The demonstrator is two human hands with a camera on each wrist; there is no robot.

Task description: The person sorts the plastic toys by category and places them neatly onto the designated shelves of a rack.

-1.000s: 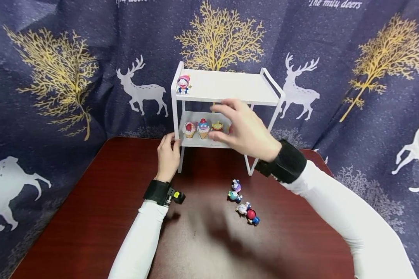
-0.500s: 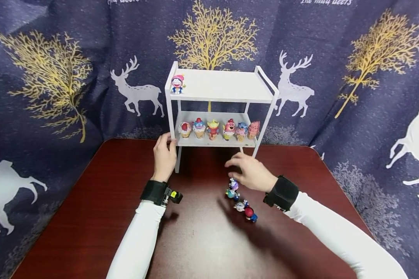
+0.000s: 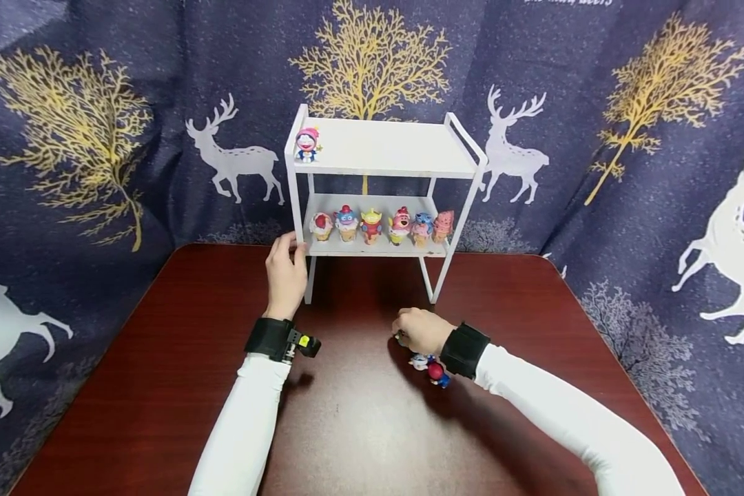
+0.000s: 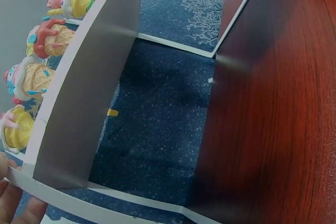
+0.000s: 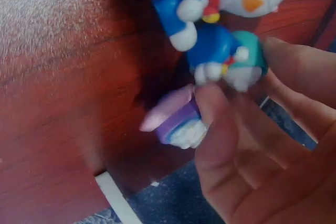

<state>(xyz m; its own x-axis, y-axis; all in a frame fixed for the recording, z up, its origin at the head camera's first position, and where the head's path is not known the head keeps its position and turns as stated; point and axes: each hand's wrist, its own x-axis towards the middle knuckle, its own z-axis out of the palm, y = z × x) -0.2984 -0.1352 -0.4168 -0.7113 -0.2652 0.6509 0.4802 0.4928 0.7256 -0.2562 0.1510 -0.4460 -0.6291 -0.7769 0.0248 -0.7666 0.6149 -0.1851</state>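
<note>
My left hand [image 3: 285, 275] grips the left upright of a white two-tier rack [image 3: 384, 145]; in the left wrist view its fingers [image 4: 31, 211] curl at the post. Low over the table, my right hand [image 3: 423, 329] pinches a small figurine with a green head [image 5: 249, 51] and blue body. Beside those fingers lies a purple-hatted figurine [image 5: 181, 121], partly covered by a fingertip. A white-headed figurine [image 3: 419, 362] and a red-capped figurine [image 3: 437, 373] lie close to the right wrist. From the head view, the right hand hides most of the pinched figurine.
Several ice-cream-cone figures [image 3: 371, 227] stand in a row on the rack's lower tier. A pink-hatted figurine [image 3: 306, 145] stands at the top tier's left end. The rack is on a dark red wooden table [image 3: 211, 386], before a blue deer-print cloth [image 3: 235, 55].
My right hand has come down from in front of the rack to the figurines on the table, and its fingers have closed on the green-headed one. The left hand stays at the upright.
</note>
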